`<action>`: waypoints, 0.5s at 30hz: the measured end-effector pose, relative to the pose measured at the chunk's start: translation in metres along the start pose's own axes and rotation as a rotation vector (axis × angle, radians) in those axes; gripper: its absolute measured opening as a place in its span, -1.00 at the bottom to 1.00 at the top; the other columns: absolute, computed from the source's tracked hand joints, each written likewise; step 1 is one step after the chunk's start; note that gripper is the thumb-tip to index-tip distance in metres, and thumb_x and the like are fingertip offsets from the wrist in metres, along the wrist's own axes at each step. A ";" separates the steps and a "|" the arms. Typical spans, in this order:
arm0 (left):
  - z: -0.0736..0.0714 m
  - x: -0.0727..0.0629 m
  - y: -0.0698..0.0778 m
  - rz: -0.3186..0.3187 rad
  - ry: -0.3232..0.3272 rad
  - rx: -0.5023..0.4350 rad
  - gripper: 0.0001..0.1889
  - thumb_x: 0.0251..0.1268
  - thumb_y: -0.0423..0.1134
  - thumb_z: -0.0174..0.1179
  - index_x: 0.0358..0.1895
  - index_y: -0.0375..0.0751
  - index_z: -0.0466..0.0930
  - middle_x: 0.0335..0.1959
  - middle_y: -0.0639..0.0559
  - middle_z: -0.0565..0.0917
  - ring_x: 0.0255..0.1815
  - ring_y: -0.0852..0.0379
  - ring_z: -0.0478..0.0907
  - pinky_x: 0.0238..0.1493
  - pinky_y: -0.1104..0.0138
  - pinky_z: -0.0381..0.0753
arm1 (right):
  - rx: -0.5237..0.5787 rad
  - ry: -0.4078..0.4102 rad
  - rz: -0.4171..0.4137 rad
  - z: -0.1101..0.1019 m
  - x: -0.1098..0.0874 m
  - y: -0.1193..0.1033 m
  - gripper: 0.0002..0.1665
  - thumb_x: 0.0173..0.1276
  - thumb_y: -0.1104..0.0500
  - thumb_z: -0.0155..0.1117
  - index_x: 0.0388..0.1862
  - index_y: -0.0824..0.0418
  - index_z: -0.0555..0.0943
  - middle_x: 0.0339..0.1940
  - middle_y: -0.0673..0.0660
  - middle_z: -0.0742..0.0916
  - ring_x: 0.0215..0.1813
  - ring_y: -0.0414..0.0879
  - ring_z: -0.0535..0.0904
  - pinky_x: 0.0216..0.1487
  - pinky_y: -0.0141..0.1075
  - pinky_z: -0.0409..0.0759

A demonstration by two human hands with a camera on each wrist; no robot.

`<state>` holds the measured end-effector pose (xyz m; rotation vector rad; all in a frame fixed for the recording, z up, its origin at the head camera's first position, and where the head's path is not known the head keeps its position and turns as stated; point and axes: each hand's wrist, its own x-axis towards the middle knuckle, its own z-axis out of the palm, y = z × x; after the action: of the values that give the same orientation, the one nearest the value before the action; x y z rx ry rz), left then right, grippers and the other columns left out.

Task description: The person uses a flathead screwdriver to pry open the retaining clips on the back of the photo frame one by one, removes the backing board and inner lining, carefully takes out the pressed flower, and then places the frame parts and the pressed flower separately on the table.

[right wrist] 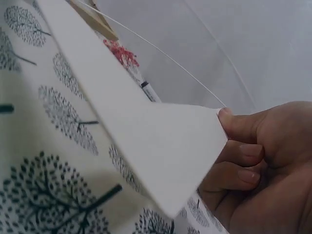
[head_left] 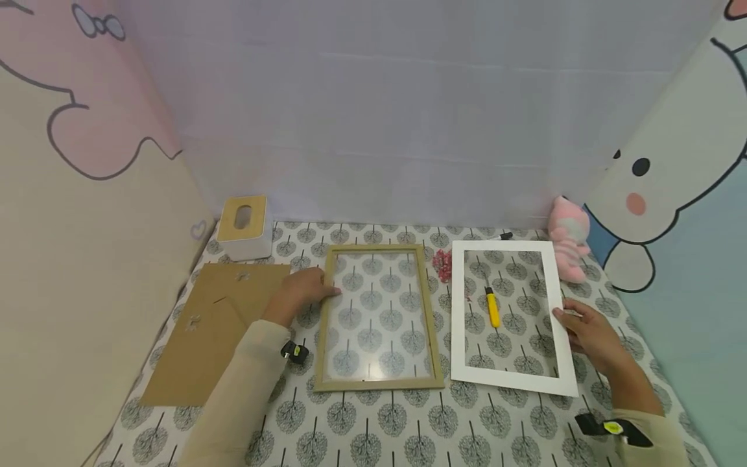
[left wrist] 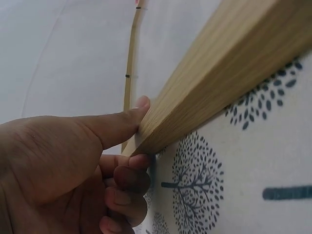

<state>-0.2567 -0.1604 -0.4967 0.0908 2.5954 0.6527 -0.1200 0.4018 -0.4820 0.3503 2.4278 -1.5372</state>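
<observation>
A wooden picture frame (head_left: 434, 337) with a clear pane lies in the middle of the table. My left hand (head_left: 303, 292) grips its left side bar, thumb on top and fingers curled beneath, as the left wrist view shows on the wooden bar (left wrist: 195, 83). To the right, my right hand (head_left: 595, 334) pinches the right edge of a white mat board (head_left: 513, 379) with a large rectangular opening. In the right wrist view the thumb lies over the edge of the white mat (right wrist: 161, 141). Through its opening shows a yellow utility knife (head_left: 493, 308).
A brown backing board (head_left: 198, 350) lies at the left, partly under the left forearm. Behind it stands a tissue box (head_left: 248, 246). Small red flowers (head_left: 442, 264) lie between frame and mat. A black-capped marker (head_left: 505, 236) and a pink plush toy (head_left: 567, 240) are at the back right.
</observation>
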 end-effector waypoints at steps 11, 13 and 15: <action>0.000 0.001 -0.015 0.029 -0.025 -0.088 -0.56 0.44 0.18 0.31 -0.11 -0.18 0.61 -0.33 -0.06 0.73 -0.36 0.05 0.65 -0.29 0.26 0.58 | -0.100 0.007 0.081 -0.011 0.006 0.028 -0.32 0.73 -0.14 0.00 0.41 0.43 0.32 -0.33 -0.22 0.70 -0.32 -0.28 0.67 -0.27 -0.20 0.72; 0.000 0.002 -0.017 0.040 -0.029 -0.099 -0.56 0.44 0.19 0.31 -0.14 -0.17 0.61 -0.34 -0.06 0.72 -0.37 0.05 0.63 -0.31 0.26 0.58 | -0.136 0.024 0.094 -0.012 0.007 0.026 -0.29 0.73 -0.15 0.00 0.44 0.44 0.30 -0.39 -0.17 0.65 -0.38 -0.25 0.60 -0.31 -0.20 0.67; 0.001 0.004 -0.019 0.045 -0.033 -0.109 -0.56 0.43 0.20 0.31 -0.17 -0.15 0.61 -0.35 -0.05 0.71 -0.38 0.06 0.62 -0.33 0.26 0.58 | -0.182 0.039 0.106 -0.012 0.008 0.023 -0.24 0.72 -0.17 -0.01 0.48 0.45 0.28 -0.39 -0.14 0.65 -0.40 -0.24 0.56 -0.34 -0.21 0.65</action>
<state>-0.2590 -0.1758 -0.5077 0.1246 2.5275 0.8004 -0.1209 0.4232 -0.4993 0.4684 2.5112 -1.2660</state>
